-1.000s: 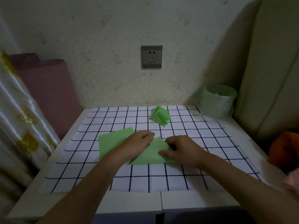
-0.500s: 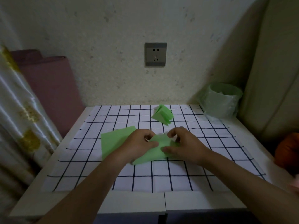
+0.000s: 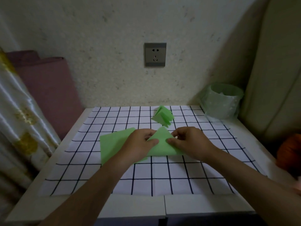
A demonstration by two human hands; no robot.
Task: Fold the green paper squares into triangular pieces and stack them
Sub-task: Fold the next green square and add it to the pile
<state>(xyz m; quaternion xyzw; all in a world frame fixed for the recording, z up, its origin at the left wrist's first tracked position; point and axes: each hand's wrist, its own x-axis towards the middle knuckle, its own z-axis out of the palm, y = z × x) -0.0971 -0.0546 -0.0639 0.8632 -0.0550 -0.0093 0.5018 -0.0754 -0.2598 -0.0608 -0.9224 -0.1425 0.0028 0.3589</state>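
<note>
A green paper folded into a triangle lies at the middle of the checked mat, its tip pointing away from me. My left hand presses its left side, thumb on top. My right hand holds its right side with the thumb flat on the paper. Flat green squares lie under and left of my left hand. A stack of folded green triangles rests farther back on the mat.
The black-and-white checked mat covers a white table. A green-lined bin stands at the back right corner. A curtain hangs at the left, and an orange object sits at the right edge.
The paper now stands as a triangle with its tip away from me. Both thumbs have shifted toward its middle, close together, and the right hand's fingers moved behind the right edge.
</note>
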